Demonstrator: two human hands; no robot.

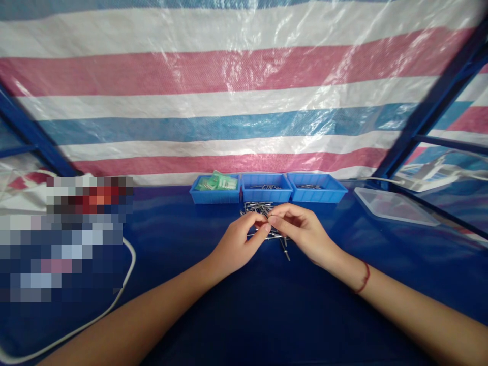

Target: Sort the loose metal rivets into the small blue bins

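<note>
Over a pile of shiny metal blind rivets (pixel 257 206), my two hands meet fingertip to fingertip. My left hand (pixel 238 241) is closed in a pinch, its thumb and forefinger together near the middle. My right hand (pixel 305 231) pinches at the same spot. Whatever sits between the fingertips is too small and covered to make out. One single rivet (pixel 285 250) lies at the near side of the pile, just below the right fingers. Part of the pile is hidden behind both hands.
Behind the pile stand three blue bins: the left bin (pixel 215 198) holds green-and-clear packets; the middle bin (pixel 267 194) and right bin (pixel 322 195) hold small metal pieces. A translucent lid (pixel 396 206) lies right. A white cable (pixel 131 259) curves at left beside a pixelated area.
</note>
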